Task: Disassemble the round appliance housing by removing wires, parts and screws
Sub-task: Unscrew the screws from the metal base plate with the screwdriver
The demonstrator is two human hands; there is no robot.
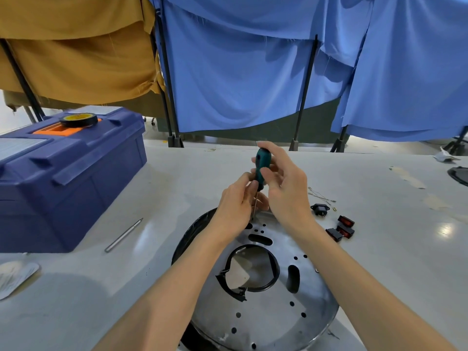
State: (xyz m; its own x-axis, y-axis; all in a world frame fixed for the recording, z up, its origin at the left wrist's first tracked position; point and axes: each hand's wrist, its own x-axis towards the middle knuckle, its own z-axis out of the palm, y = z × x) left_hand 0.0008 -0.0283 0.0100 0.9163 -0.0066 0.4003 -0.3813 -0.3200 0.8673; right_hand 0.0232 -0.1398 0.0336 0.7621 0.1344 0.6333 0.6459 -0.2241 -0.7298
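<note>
Teal-handled screwdriver (pixel 262 163) in the grip of right hand (pixel 285 191) and left hand (pixel 234 211), slim shaft at shiny perforated round housing (pixel 266 315).

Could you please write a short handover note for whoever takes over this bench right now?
Hands: right hand grips the screwdriver handle; left hand pinches it lower down.
Its tip sits at the far edge of the round housing, which lies on the table.
Done: black socket, red switches and thin wires lie removed, right of the housing.
Left: the screw under the tip, apparently.
</note>
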